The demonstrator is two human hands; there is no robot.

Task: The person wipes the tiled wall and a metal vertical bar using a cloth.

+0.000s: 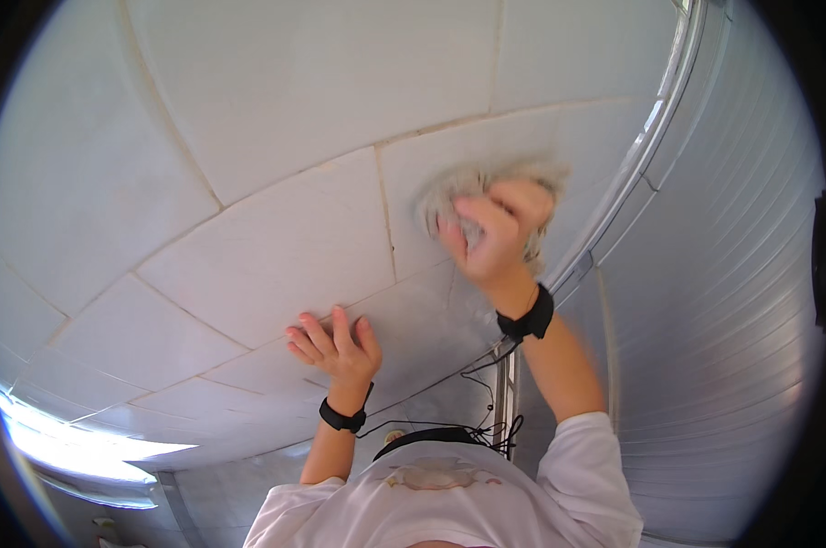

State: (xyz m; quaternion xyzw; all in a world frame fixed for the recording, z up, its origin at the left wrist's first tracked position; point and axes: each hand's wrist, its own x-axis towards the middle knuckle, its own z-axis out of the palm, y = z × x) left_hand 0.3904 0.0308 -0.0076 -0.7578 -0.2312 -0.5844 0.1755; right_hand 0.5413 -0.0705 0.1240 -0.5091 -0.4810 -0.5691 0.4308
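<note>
A crumpled, light grey-beige cloth (443, 195) is bunched under my right hand (498, 222), which grips it against the pale tiled surface (269, 253). Both the cloth and that hand are blurred. Lower and to the left, my left hand (341, 346) rests on the same tiles near a joint line, fingers apart and holding nothing. Each wrist wears a black strap, and thin black cables run from the straps to my waist.
Along the right side runs a metal frame or track (649, 137), with a ribbed, shiny grey panel (714, 308) beyond it. Bright light glares at the lower left (77, 445). Behind my waist stands a narrow metal-edged post (505, 401).
</note>
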